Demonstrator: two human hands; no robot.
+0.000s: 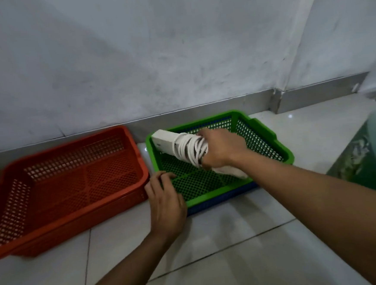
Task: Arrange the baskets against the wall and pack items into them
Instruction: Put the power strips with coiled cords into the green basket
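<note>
A red mesh basket (74,196) lies on the tiled floor at the left, near the wall. To its right a green mesh basket (272,144) is nested on a blue basket (221,201), whose edge shows below it. My right hand (221,148) is shut on a white power strip (164,143) wrapped in its white cord, held low over the green basket's floor. My left hand (167,202) rests on the green basket's near-left corner, fingers curled over the rim.
A grey wall with a metal baseboard (203,115) runs behind the baskets. At the right edge stands a green patterned object (359,162) with a pale blurred shape above it. White floor tiles (236,251) stretch in front.
</note>
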